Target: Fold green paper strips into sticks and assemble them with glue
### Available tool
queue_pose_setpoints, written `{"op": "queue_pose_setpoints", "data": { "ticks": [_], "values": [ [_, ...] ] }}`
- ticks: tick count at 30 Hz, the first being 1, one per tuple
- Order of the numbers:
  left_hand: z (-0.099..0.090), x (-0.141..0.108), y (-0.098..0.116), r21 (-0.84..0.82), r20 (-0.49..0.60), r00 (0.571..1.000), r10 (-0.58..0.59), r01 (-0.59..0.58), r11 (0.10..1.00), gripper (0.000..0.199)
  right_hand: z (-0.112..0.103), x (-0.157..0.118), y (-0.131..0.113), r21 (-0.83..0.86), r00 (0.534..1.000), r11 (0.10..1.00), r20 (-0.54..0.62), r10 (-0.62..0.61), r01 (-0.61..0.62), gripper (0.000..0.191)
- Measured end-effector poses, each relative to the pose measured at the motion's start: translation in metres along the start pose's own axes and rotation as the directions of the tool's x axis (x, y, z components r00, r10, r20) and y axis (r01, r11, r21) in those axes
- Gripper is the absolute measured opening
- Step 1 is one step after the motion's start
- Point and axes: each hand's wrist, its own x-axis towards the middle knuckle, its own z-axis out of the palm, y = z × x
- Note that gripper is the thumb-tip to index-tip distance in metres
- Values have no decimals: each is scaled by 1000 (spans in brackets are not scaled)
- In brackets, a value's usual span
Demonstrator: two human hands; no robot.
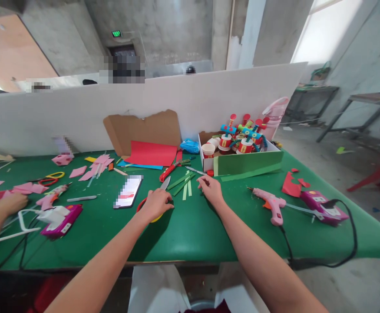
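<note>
A pair of scissors [166, 183] with red and yellow handles points its blades away from me. My left hand [157, 203] covers its middle, fingers curled over it and thumb off to the right; the hidden fingers' grip is not fully visible. To the right, my right hand [211, 190] has its fingertips pinched together, and anything between them is too small to make out. Narrow green paper strips [181, 184] and pale green strips [185, 189] lie between the hands. Just beyond the right fingertips is a slim pen-like tool [195, 171].
A phone [128, 191] lies left of the scissors. Behind are red paper [153, 153], red-handled pliers [168, 172] and a box [248, 163] of paper-cup figures. Glue gun [272, 203] and purple power strip [326, 208] sit right. Another person's hand [15, 203] is far left.
</note>
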Motion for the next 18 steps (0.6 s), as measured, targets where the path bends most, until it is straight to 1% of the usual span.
{"op": "queue_pose_setpoints", "data": {
  "ticks": [1, 5, 7, 10, 12, 13, 14, 16, 17, 18],
  "values": [
    [0, 0, 3, 26, -2, 1000, 1, -1, 1000, 11, -1, 0, 1, 1, 1000, 1000, -5, 6, -6, 23],
    [-5, -1, 13, 146, 6, 1000, 3, -4, 989, 25, -3, 2, 6, 11, 1000, 1000, -15, 17, -17, 25],
    [-8, -3, 18, 174, 14, 999, 29, -31, 984, 27, -3, 3, 9, 15, 1000, 1000, -18, 25, -25, 26],
    [-9, -14, 29, 145, 47, 993, 109, -115, 983, 25, -3, 4, 10, 24, 999, 999, -22, 31, -30, 26],
    [-7, -31, 42, 85, 109, 976, 191, -200, 976, 23, -3, 4, 10, 34, 999, 999, -19, 36, -35, 26],
    [-4, -43, 50, 40, 157, 959, 237, -247, 968, 22, -2, 4, 10, 37, 999, 999, -15, 38, -38, 25],
    [0, -57, 57, -11, 206, 931, 301, -306, 952, 21, -2, 3, 9, 37, 999, 999, -9, 40, -40, 25],
    [11, -86, 71, -113, 277, 860, 429, -414, 903, 19, 0, 2, 8, 33, 999, 999, 3, 40, -40, 24],
    [17, -101, 76, -159, 282, 822, 495, -468, 869, 17, 0, 1, 7, 30, 999, 999, 8, 40, -41, 23],
    [22, -113, 79, -204, 294, 775, 560, -521, 829, 15, 2, 1, 6, 28, 999, 999, 14, 41, -42, 23]
  ]
}}
